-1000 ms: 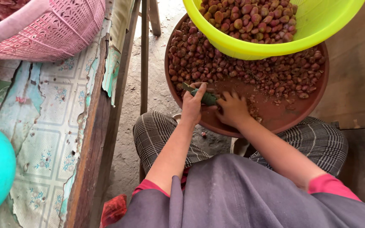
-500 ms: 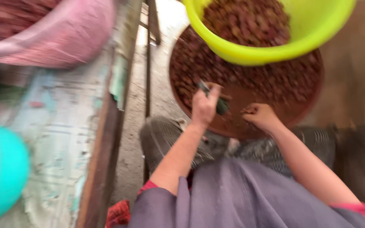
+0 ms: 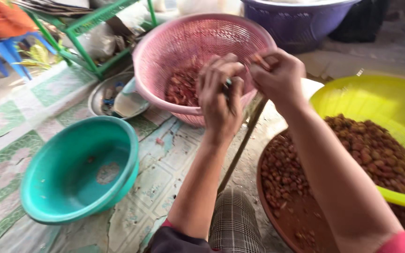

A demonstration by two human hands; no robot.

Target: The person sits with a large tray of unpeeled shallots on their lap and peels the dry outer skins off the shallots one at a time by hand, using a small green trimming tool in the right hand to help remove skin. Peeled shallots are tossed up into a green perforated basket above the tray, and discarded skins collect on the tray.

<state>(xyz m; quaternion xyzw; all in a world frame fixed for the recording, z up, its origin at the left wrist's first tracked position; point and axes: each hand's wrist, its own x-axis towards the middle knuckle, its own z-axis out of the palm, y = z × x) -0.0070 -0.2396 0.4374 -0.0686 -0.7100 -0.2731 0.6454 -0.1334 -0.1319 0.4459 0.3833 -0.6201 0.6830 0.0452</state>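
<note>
Head view: both hands are raised over the near rim of the pink mesh basket, which holds a heap of small reddish-brown shallots. The left hand is curled shut on what looks like a small dark-handled knife, mostly hidden by the fingers. The right hand pinches a single small reddish piece between thumb and fingertips, just beside the left. By my reading the step in hand is trimming or peeling that one piece, and the next move calls for a steady pinch and a short, careful stroke of the blade close to the fingers. To the right, a yellow basin holds more shallots, overlapping a brown round tray with others scattered on it. Left and near, a teal bowl sits on a worn patterned mat covering the low surface. Farther off stand a purple tub, a green metal frame and a blue plastic chair.
</note>
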